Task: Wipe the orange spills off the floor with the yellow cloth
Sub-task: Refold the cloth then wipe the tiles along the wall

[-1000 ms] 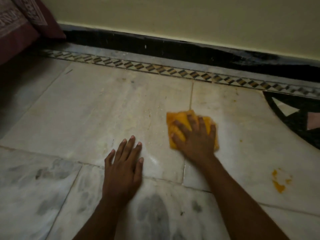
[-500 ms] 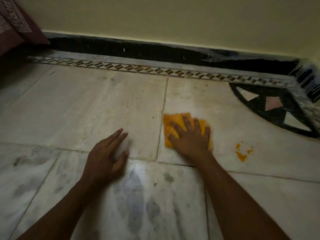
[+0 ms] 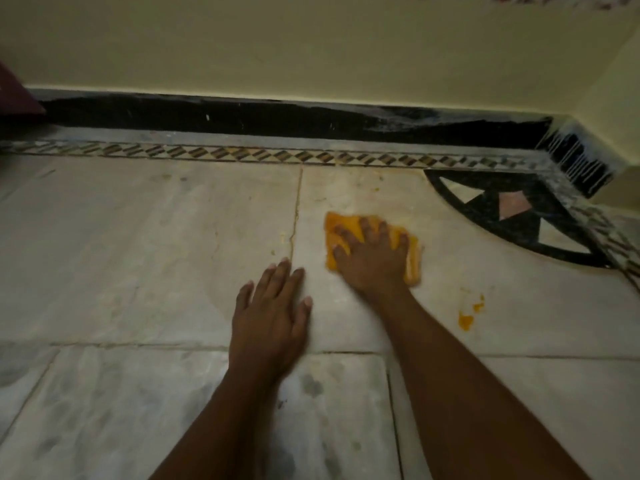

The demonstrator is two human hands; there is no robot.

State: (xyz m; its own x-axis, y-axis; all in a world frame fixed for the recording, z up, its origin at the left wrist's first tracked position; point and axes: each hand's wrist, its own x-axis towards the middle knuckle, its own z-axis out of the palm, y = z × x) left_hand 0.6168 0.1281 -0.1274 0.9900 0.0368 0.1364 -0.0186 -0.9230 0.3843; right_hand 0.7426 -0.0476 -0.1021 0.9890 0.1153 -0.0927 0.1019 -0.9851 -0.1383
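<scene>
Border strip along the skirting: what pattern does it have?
The border strip shows a row of dark and light diamonds, seen in the head view.

A: Right hand (image 3: 372, 261) vs a second ago?
B: Slid rightward, yellow cloth (image 3: 341, 225) carried under the palm. Previously across the tile seam (image 3: 296, 220); now clear of it, seam off to the hand's left.
A: Orange spill (image 3: 465, 320)?
B: Was well apart to the hand's right; now near, right of the wrist and slightly toward the body.
A: Left hand (image 3: 273, 313)?
B: Flat, then tilted up half a second back, now flat again. Shifted right too: fingertips now at the seam, closer to the right hand.
A: View?
B: Panned right. Cushion (image 3: 17, 98) far left of the left hand nearly gone; wall corner (image 3: 588, 98) newly visible beyond the right hand.
</scene>
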